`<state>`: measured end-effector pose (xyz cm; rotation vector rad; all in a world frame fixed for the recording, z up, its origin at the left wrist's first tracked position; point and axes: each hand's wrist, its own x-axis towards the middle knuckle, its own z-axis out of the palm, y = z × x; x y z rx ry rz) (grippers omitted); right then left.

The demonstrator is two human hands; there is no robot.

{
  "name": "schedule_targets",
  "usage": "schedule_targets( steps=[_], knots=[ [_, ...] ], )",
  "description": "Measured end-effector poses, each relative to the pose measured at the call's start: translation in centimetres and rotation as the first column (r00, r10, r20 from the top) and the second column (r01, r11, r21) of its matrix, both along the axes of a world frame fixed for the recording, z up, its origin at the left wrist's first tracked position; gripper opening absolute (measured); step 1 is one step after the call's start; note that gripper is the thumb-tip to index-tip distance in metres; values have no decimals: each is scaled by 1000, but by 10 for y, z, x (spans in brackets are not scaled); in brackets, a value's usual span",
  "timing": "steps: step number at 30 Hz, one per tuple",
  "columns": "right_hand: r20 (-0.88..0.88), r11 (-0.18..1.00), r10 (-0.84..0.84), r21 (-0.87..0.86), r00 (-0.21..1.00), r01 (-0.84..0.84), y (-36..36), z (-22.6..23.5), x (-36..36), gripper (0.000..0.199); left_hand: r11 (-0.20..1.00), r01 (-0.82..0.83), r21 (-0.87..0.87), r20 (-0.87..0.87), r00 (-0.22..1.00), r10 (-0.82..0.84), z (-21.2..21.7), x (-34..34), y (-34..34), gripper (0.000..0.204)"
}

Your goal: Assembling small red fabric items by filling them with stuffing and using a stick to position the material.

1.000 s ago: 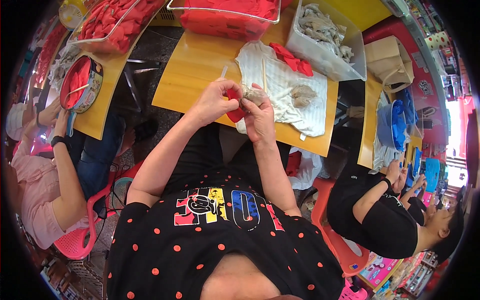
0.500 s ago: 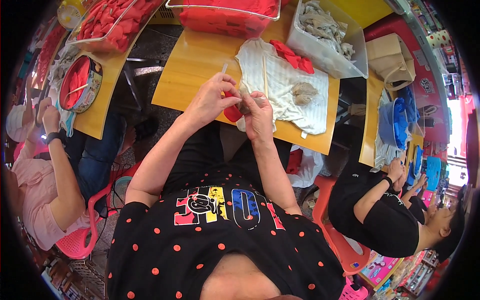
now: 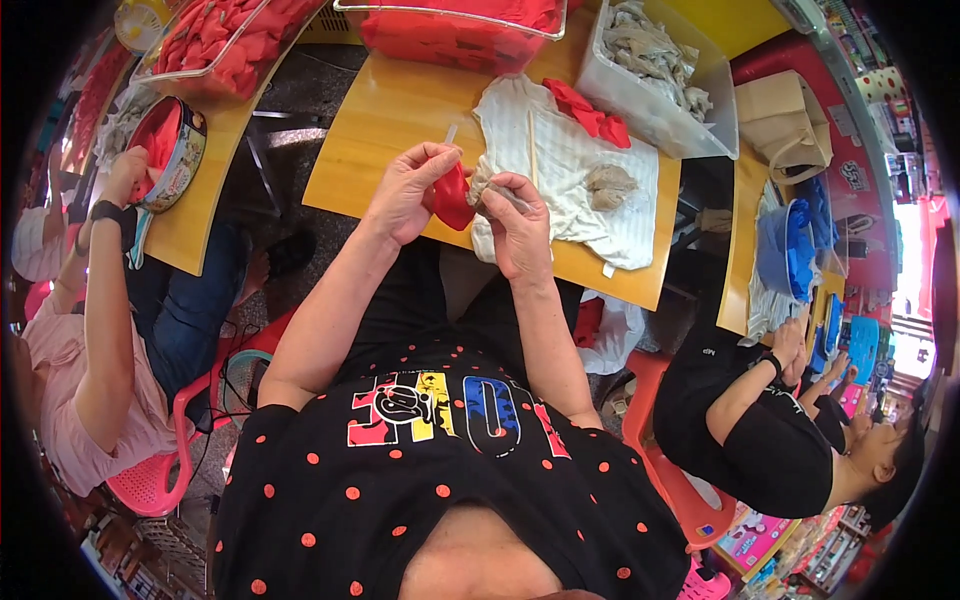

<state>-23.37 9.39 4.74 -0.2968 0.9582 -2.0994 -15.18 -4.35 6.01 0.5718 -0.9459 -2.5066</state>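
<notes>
Over the near edge of the wooden table, my left hand [image 3: 405, 195] pinches a shiny red piece [image 3: 453, 198] that looks like thin cloth or film and hangs below the fingertips. Close beside it, my right hand [image 3: 520, 225] is closed on a small greyish-brown scrap [image 3: 484, 188], partly hidden by the fingers. A short translucent stick [image 3: 451, 133] shows just above my left hand; whether I hold it, I cannot tell. On a white cloth [image 3: 575, 228] lie a pale wooden stick [image 3: 532, 150], a greyish-brown clump [image 3: 611, 187] and folded red pieces [image 3: 588, 113].
Beyond the cloth stand a tub of red pieces [image 3: 450, 40] and a clear bin [image 3: 722, 135] of greyish scraps. At the left table, a person's hand [image 3: 127, 172] reaches to a round tin [image 3: 187, 165]. Another person sits at the right near a blue bucket [image 3: 775, 250].
My hands have drawn apart, and the red piece now hangs more fully from my left hand. The person at the left has moved a hand to the round tin.
</notes>
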Motion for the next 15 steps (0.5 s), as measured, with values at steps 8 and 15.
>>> schedule_targets(
  steps=[8,15],
  knots=[
    [-193,997,-15,69,981,29,-3,12,1,24,984,94,149,10,995,-96,-8,1,-7,13],
    [-389,963,87,267,917,21,3,22,-2,18,981,122,151,26,991,-128,-2,2,-4,17]
  ],
)
